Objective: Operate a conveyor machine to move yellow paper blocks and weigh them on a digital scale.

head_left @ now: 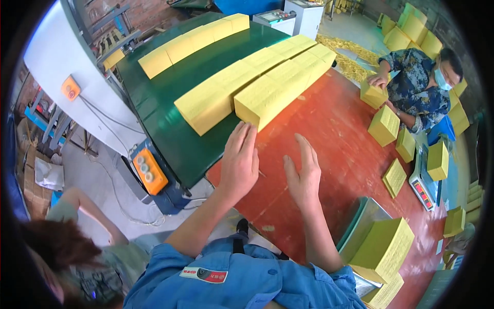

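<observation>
My left hand (239,165) reaches forward, its fingers stretched out. Its fingertips are at the near end of a row of yellow blocks (283,87), which look like stacked paper; whether they touch cannot be told. To the right, my right hand (303,177) hovers over the red tabletop (267,201) with thumb and fingers apart and nothing in it. Alongside the first row lies a second row of yellow blocks (226,87) on the dark green belt (159,113). Farther left on the belt is a third row (195,41).
A co-worker (419,90) at the right grips a yellow block (374,93). Near them stand a weighing scale (423,180) and more blocks. At lower right, yellow stacks (383,250) sit by a metal tray (360,221). An orange button box (149,171) flanks the belt; another person (77,247) is lower left.
</observation>
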